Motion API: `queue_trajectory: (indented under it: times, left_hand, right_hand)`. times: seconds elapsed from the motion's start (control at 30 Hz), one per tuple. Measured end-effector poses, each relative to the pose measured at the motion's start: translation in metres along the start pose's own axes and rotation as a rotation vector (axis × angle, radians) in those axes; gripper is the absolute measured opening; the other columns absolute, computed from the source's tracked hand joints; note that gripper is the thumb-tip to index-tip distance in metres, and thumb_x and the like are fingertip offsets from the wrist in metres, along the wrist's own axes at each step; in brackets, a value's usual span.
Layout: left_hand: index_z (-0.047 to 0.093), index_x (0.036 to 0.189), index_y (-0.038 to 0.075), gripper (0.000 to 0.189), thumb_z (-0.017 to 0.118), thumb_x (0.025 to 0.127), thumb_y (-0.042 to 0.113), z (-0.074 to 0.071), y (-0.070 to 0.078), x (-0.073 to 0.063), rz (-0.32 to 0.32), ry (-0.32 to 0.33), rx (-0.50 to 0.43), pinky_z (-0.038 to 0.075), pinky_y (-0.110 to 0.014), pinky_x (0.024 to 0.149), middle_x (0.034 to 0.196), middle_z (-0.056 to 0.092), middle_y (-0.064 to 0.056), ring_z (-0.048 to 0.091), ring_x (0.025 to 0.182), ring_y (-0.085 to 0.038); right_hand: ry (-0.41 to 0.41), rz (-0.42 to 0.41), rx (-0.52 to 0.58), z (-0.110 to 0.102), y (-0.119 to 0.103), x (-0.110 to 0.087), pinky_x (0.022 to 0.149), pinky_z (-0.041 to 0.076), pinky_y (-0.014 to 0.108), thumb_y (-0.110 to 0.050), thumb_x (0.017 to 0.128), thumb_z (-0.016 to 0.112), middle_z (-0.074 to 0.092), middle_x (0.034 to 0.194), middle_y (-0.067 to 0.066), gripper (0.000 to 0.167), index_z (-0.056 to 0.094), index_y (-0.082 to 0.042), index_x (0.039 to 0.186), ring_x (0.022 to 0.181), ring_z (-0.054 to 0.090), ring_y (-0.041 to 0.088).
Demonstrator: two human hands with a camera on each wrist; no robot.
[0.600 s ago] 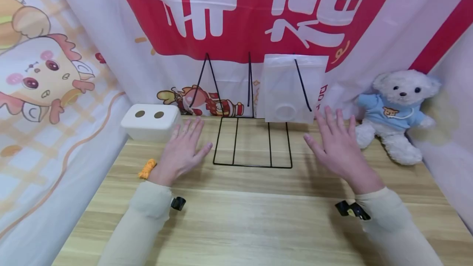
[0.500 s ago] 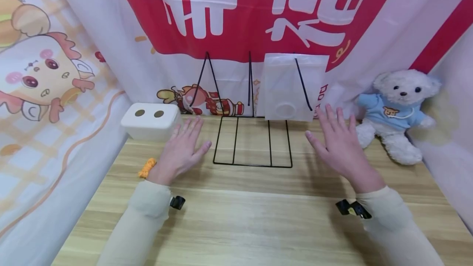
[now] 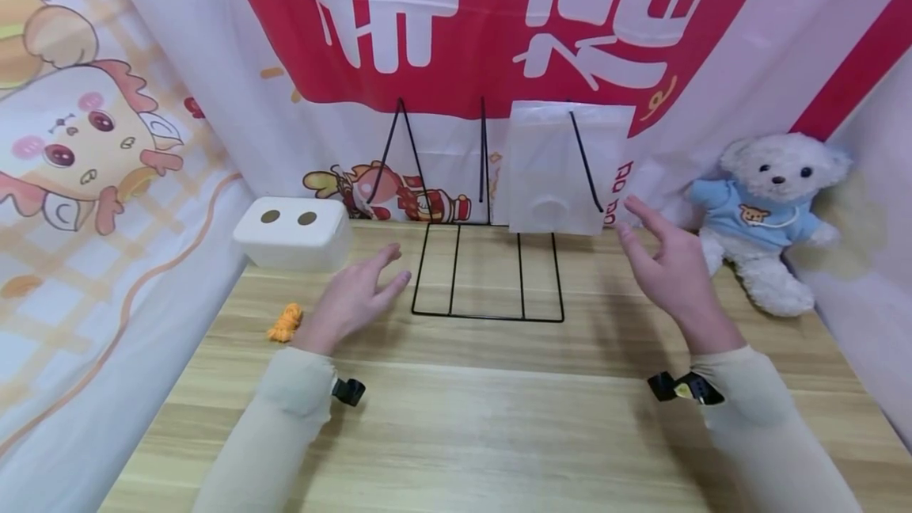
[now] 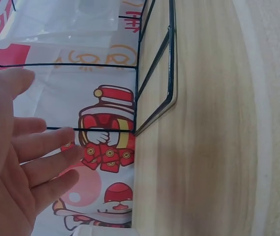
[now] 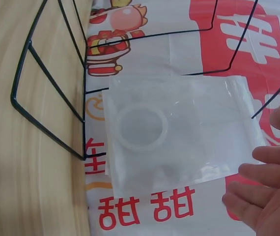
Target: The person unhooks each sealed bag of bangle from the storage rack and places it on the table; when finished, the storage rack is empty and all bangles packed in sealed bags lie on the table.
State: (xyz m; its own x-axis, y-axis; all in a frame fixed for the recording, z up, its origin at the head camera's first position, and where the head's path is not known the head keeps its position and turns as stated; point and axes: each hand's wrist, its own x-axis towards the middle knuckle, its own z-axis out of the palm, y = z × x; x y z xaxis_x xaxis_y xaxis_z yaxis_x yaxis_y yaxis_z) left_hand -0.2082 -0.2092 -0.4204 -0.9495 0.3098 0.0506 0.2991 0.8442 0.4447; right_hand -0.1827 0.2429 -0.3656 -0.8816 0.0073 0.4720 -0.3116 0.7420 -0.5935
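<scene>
A black wire rack [image 3: 488, 317] stands against the back cloth, its base on the wooden table and its prongs rising behind. On its right-hand prong hangs a stack of clear plastic bags [image 3: 549, 157]; a ring shape shows through them in the right wrist view. My left hand [image 3: 349, 295] hovers left of the rack base, fingers relaxed and holding nothing. On the right, my right hand [image 3: 666, 271] is raised beside the bags, thumb and fingers apart with nothing between them. In the right wrist view its fingertips [image 5: 250, 169] are close to the bags' edge.
A white box [image 3: 292, 232] with two round holes sits at the back left. An orange bundle of cord [image 3: 285, 323] lies beside my left wrist. At the right, a white teddy bear [image 3: 769, 220] in a blue top leans by the side wall.
Both hands, earlier flat with fingers spread, have turned inward and their fingers have bent slightly. The rack, bags, box and bear stay where they were.
</scene>
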Motion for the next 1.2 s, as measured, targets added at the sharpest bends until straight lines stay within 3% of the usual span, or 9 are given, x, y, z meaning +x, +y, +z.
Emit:
queue_trajectory:
  times: [0.03, 0.1, 0.13, 0.2, 0.33, 0.5, 0.77, 0.97, 1.2]
  left_hand:
    - [0.038, 0.168, 0.015, 0.072, 0.048, 0.111, 0.059, 0.001, -0.001, 0.001, 0.000, 0.001, -0.004, 0.041, -0.064, 0.125, 0.165, 0.054, -0.011, 0.055, 0.148, -0.042]
    - [0.045, 0.164, 0.015, 0.067, 0.054, 0.111, 0.055, 0.004, -0.001, 0.003, 0.004, 0.006, -0.004, 0.045, -0.064, 0.121, 0.157, 0.063, -0.012, 0.062, 0.141, -0.041]
    - [0.048, 0.161, 0.016, 0.064, 0.056, 0.110, 0.054, 0.006, -0.002, 0.004, 0.003, 0.008, -0.002, 0.047, -0.063, 0.120, 0.153, 0.066, -0.012, 0.065, 0.138, -0.041]
    - [0.053, 0.158, 0.015, 0.061, 0.060, 0.109, 0.051, 0.009, -0.002, 0.006, 0.009, 0.005, 0.009, 0.049, -0.062, 0.118, 0.148, 0.070, -0.011, 0.068, 0.134, -0.040]
    - [0.059, 0.153, 0.011, 0.059, 0.066, 0.107, 0.047, 0.014, -0.004, 0.011, 0.008, -0.013, 0.012, 0.049, -0.060, 0.120, 0.148, 0.069, -0.013, 0.067, 0.135, -0.039]
    - [0.059, 0.152, 0.005, 0.062, 0.069, 0.106, 0.046, 0.018, -0.008, 0.015, 0.000, -0.065, 0.014, 0.044, -0.059, 0.124, 0.154, 0.064, -0.018, 0.060, 0.143, -0.041]
    - [0.046, 0.163, 0.004, 0.075, 0.068, 0.106, 0.047, 0.028, -0.017, 0.021, 0.056, -0.159, 0.050, 0.032, -0.060, 0.132, 0.171, 0.043, -0.018, 0.042, 0.159, -0.041]
    - [0.040, 0.167, 0.005, 0.076, 0.062, 0.108, 0.049, 0.036, -0.022, 0.024, 0.116, -0.214, 0.113, 0.024, -0.063, 0.134, 0.178, 0.029, -0.018, 0.028, 0.164, -0.045]
    - [0.027, 0.170, 0.002, 0.080, 0.053, 0.112, 0.051, 0.042, -0.019, 0.025, 0.122, -0.286, 0.177, 0.016, -0.062, 0.136, 0.180, 0.018, -0.020, 0.018, 0.167, -0.045]
  right_hand:
    - [0.014, 0.017, 0.018, 0.000, 0.001, 0.001, 0.092, 0.056, 0.027, -0.030, 0.111, 0.060, 0.062, 0.156, 0.011, 0.046, 0.063, -0.011, 0.152, 0.091, 0.078, 0.038]
    - [0.043, 0.062, 0.075, 0.000, 0.001, 0.003, 0.096, 0.054, 0.013, -0.031, 0.111, 0.060, 0.067, 0.152, 0.008, 0.042, 0.069, -0.010, 0.146, 0.119, 0.076, 0.036]
    - [0.060, 0.088, 0.101, 0.000, 0.002, 0.005, 0.099, 0.052, 0.010, -0.032, 0.111, 0.060, 0.069, 0.149, 0.007, 0.040, 0.071, -0.010, 0.143, 0.132, 0.071, 0.029]
    - [0.096, 0.130, 0.147, 0.001, 0.004, 0.008, 0.090, 0.049, 0.003, -0.034, 0.111, 0.060, 0.074, 0.142, 0.008, 0.039, 0.075, -0.010, 0.137, 0.122, 0.074, 0.012]
    - [0.144, 0.188, 0.232, 0.002, 0.006, 0.013, 0.082, 0.051, 0.006, -0.036, 0.110, 0.061, 0.080, 0.125, 0.005, 0.036, 0.080, -0.011, 0.129, 0.102, 0.068, -0.009]
    - [0.112, 0.228, 0.280, 0.001, 0.009, 0.018, 0.087, 0.053, 0.007, -0.037, 0.111, 0.059, 0.077, 0.120, -0.003, 0.037, 0.078, -0.011, 0.130, 0.105, 0.068, -0.005]
    - [0.085, 0.252, 0.274, -0.001, 0.010, 0.026, 0.096, 0.054, 0.009, -0.039, 0.113, 0.055, 0.076, 0.132, 0.008, 0.039, 0.075, -0.013, 0.134, 0.109, 0.068, -0.005]
    - [0.072, 0.290, 0.256, -0.001, 0.009, 0.031, 0.099, 0.055, 0.016, -0.044, 0.113, 0.051, 0.075, 0.135, 0.005, 0.042, 0.074, -0.017, 0.137, 0.113, 0.068, 0.000]
    - [0.078, 0.294, 0.257, 0.000, 0.010, 0.038, 0.102, 0.056, 0.022, -0.045, 0.114, 0.050, 0.074, 0.139, 0.005, 0.043, 0.074, -0.019, 0.139, 0.116, 0.068, 0.004]
